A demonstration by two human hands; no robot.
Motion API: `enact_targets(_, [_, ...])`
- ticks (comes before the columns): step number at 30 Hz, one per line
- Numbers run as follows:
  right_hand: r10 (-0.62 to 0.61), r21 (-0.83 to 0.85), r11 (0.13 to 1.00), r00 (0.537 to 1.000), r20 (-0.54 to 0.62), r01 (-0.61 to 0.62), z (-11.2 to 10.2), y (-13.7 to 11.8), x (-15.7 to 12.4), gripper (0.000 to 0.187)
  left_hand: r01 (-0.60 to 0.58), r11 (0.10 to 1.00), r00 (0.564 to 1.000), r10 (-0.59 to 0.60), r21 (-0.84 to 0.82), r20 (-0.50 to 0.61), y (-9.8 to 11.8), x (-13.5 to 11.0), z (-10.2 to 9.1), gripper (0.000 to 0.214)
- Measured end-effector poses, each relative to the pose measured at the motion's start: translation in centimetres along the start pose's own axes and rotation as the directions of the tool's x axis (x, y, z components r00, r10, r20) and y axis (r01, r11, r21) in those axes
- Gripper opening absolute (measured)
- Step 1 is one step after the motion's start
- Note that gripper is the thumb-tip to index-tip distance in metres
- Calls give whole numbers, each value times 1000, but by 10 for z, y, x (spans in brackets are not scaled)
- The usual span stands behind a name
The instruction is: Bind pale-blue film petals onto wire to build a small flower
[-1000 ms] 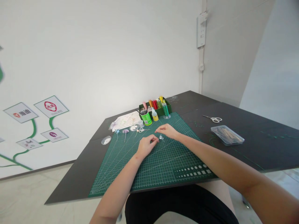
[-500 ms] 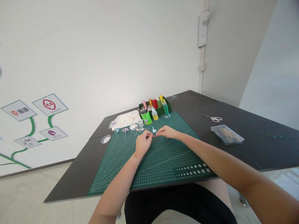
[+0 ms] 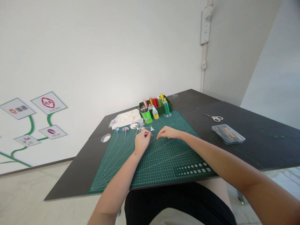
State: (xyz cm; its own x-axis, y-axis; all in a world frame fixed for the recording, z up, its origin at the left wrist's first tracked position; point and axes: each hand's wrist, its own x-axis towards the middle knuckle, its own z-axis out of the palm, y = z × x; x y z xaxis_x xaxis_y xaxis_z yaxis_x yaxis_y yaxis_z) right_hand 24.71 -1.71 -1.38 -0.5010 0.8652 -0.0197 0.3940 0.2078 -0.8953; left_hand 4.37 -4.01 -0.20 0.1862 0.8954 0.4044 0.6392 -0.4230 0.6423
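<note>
Over the green cutting mat (image 3: pixel 154 165), my left hand (image 3: pixel 142 141) is closed in a pinch. A small pale-blue flower (image 3: pixel 152 128) rises just beyond its fingertips, and its stem seems to run down into them. My right hand (image 3: pixel 169 132) stands a short gap to the right, its thumb and fingers pinched together and pointing down. Whatever lies in that pinch is too small to make out. On the mat's far left lie a blue flower (image 3: pixel 117 129) and a purple flower (image 3: pixel 125 128), both with thin stems. Small scissors (image 3: pixel 142 128) rest beyond my left hand.
Behind the mat stand a green can (image 3: pixel 147 117) of tools, a glue bottle (image 3: pixel 155 113), a thread spool (image 3: pixel 166 108) and a dark green box (image 3: pixel 169 105) of spools. To the right lie white-handled scissors (image 3: pixel 215 118) and a clear plastic box (image 3: pixel 227 134) of wooden sticks.
My hands have parted slightly, with the right now apart from the flower. The pale-blue flower has shifted a little left, staying by my left fingertips.
</note>
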Motion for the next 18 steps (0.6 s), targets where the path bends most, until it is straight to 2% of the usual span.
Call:
enact_targets(13, [-35, -68, 997, 988, 148, 45, 0, -4, -4, 29, 84, 996, 996, -85, -36, -29, -11, 7, 0, 12])
enact_targets(18, [-82, -12, 996, 978, 192, 86, 0, -12, -8, 28, 118, 993, 993, -117, -31, 21, -16, 9, 1, 12])
